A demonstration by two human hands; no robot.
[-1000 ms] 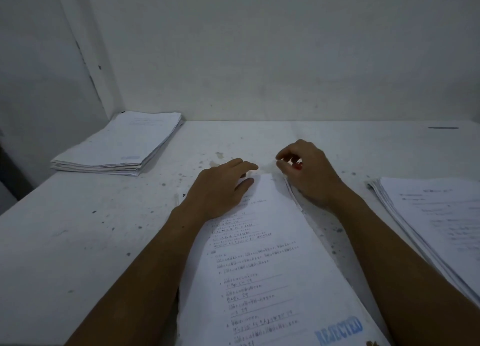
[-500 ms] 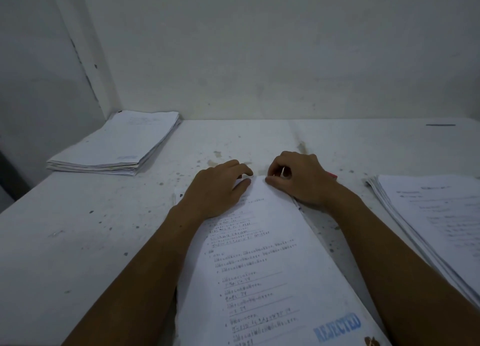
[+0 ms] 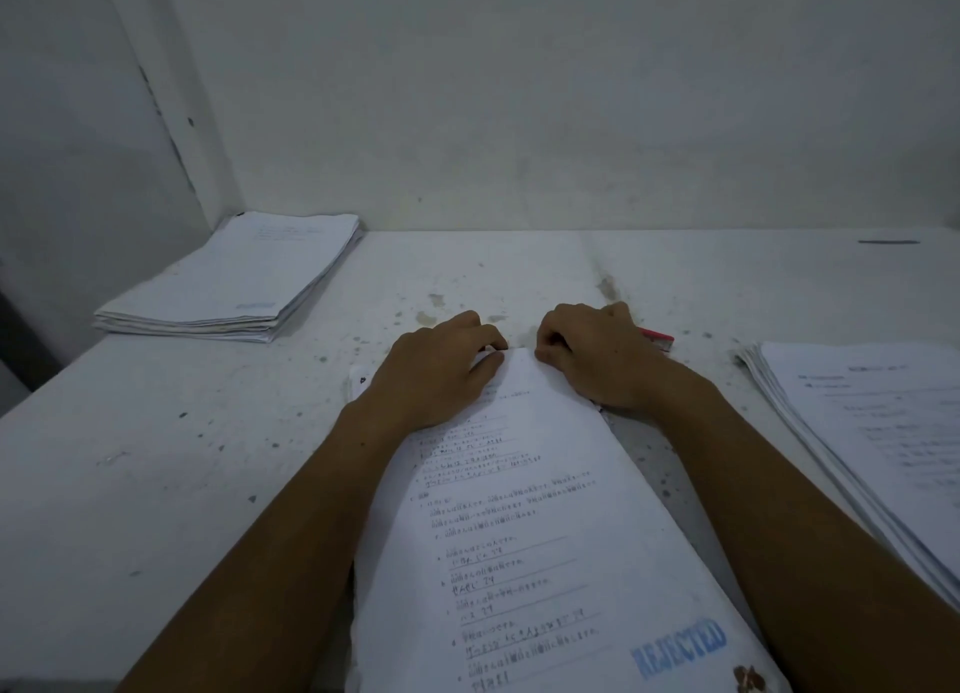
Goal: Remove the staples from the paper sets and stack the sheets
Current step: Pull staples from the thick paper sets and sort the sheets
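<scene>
- My left hand lies on the top-left part of the white printed paper set w/ blue REJECTED stamp, fingers bent, thumb tip pressing near the top edge.
- My right hand is curled at the set's top edge, gripping a red tool that pokes out behind the palm; tip hidden.
- Hands near, not touching.
- White paper stack far left corner of the stained white table; another fanned stack of printed sheets on the right.

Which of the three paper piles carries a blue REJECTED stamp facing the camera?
The middle paper set under both hands, stamped at its near right corner. The right pile shows only text; the far-left stack has just a faint, unreadable blue mark.
</scene>
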